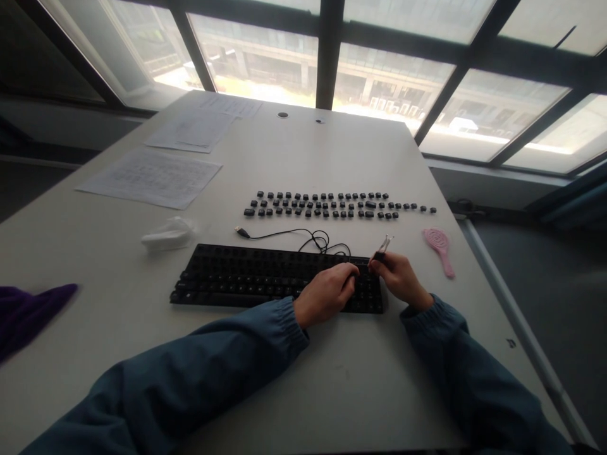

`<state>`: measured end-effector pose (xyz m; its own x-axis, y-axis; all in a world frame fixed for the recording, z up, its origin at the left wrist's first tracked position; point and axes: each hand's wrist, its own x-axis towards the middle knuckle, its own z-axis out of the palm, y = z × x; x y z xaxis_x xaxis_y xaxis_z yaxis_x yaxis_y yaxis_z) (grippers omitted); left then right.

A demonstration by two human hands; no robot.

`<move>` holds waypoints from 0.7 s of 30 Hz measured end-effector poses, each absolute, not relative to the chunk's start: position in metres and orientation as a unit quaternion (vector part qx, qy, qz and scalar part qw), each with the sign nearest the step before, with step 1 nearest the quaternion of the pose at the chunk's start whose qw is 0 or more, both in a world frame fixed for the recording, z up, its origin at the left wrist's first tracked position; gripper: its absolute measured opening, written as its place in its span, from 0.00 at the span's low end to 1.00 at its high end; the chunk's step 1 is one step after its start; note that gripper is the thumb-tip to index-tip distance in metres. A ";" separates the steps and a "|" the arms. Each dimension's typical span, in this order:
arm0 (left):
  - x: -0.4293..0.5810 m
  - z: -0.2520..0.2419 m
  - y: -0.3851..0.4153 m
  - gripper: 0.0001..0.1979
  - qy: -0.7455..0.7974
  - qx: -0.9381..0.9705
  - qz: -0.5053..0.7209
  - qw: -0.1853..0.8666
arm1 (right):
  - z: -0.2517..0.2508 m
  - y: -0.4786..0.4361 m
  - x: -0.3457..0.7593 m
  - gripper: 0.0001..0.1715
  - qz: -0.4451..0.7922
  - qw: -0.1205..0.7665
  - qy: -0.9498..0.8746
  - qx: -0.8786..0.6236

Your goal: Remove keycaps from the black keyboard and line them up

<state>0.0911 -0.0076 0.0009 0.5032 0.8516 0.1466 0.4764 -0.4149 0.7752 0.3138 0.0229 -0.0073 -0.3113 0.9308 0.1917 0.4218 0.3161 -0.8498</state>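
A black keyboard point(246, 297) lies across the table in front of me. Its upper rows at the left and middle look bare of caps, while the lower rows still carry lettered ones. My left hand point(327, 292) rests over the right part of the keyboard, fingers curled and closed, tips hidden against it. At the keyboard's right end my right hand point(402, 276) pinches a wire keycap puller point(387, 242); its thin prongs point up and away, and a dark part shows by the thumb. Behind the keyboard, several loose black keycaps point(370, 205) stand in three rows.
A USB cable point(279, 233) coils behind the keyboard. To the right lies a pink hairbrush point(439, 248). At left are a crumpled white plastic bag point(168, 235), printed sheets point(152, 177) and purple cloth point(33, 313). Windows stand beyond the table's far edge.
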 end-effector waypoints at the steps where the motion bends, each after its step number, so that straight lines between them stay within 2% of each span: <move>1: 0.091 0.001 -0.008 0.12 0.418 0.796 0.272 0.344 | -0.006 0.023 0.313 0.14 0.345 0.351 -0.740 -0.459; 5: 0.091 0.000 -0.008 0.12 0.419 0.792 0.279 0.345 | -0.005 0.020 0.311 0.11 0.304 0.336 -0.781 -0.429; 16: 0.092 -0.001 -0.008 0.12 0.415 0.795 0.280 0.343 | -0.014 -0.001 0.312 0.03 0.251 0.382 -0.798 -0.393; 21: 0.092 0.000 -0.008 0.11 0.418 0.795 0.277 0.341 | -0.017 0.001 0.306 0.06 0.246 0.407 -0.780 -0.407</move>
<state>0.0916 -0.0078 0.0004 0.4979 0.8533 0.1550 0.4754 -0.4181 0.7741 0.3064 0.0013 -0.0168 -0.3367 0.8349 0.4353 0.4348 0.5480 -0.7146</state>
